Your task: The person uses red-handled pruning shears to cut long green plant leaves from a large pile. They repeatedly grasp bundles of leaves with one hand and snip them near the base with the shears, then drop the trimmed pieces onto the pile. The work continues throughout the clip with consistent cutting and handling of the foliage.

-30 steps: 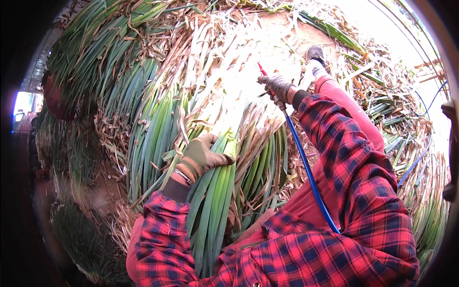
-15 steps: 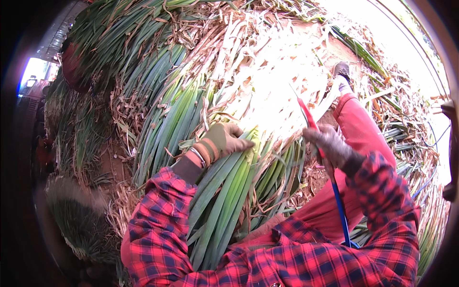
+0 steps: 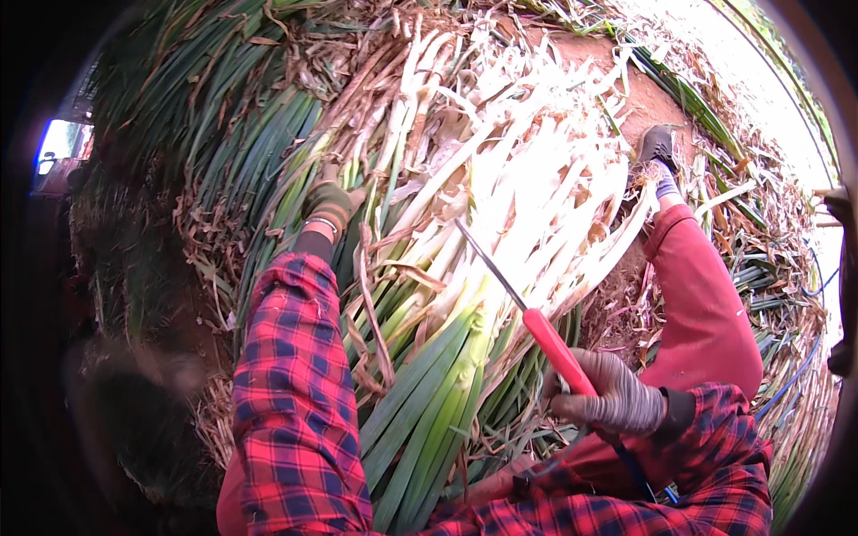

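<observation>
**Leek-like stalks [image 3: 536, 214] reached into by the left hand [image 3: 332, 204], red-handled tool [image 3: 556, 350] gripped in the right hand [image 3: 615, 395]**

The stalks are spread in a heap across the middle of the frame, their pale ends brightly lit toward the upper right. A fan of broad green leaves [image 3: 429, 411] is laid out at lower centre.

The step in hand is judged to be a reach for stalks, with the tool held at the ready. For that, a sure closing of the left fingers around a single stalk seems called for, with the thin metal nozzle [image 3: 492, 264] aimed well away from them.

The gloved left hand is set among green stalks, left of centre; its thumb is spread, but whether anything is grasped by the half-hidden fingers cannot be told. The right hand, at lower right, is closed around the red handle. The nozzle is pointed toward the upper left, over the pale stalks; whether they are touched by its tip is unclear. A blue hose [image 3: 636, 468] is seen below that hand.
</observation>
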The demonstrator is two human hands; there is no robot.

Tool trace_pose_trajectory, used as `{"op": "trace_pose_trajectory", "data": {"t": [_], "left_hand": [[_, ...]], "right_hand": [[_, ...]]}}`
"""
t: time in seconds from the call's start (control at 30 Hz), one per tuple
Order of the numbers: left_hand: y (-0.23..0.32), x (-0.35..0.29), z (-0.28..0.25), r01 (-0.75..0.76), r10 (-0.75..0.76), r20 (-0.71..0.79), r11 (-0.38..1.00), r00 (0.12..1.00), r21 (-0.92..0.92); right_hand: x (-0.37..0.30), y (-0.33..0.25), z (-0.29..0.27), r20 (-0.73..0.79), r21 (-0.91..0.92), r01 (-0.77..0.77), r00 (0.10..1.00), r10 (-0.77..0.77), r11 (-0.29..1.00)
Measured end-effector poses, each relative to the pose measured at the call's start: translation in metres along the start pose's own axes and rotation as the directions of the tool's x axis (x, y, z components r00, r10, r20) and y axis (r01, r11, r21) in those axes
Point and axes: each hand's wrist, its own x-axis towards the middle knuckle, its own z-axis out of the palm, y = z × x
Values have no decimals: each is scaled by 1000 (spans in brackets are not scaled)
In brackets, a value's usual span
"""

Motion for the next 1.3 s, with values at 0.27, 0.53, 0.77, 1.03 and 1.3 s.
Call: {"op": "trace_pose_trajectory", "data": {"t": [0.27,0.53,0.77,1.03,1.3], "left_hand": [[53,-6,-23,128,-199,210,943,957,308],[-53,-44,-65,141,-52,335,959,941,-245],[12,-192,-211,-153,309,301,881,902,-447],[77,-302,-187,-247,414,380,875,827,-417],[95,-330,-94,-433,419,246,901,874,6]], "right_hand": [[3,3,-16,-25,-40,-87,996,86,995],[0,3,-4,-25,-17,18,1000,-19,1000],[0,29,-14,-99,-73,130,986,-137,989],[-5,59,-34,-345,-26,114,931,-116,993],[-76,80,43,-87,-9,83,993,-84,996]]}}
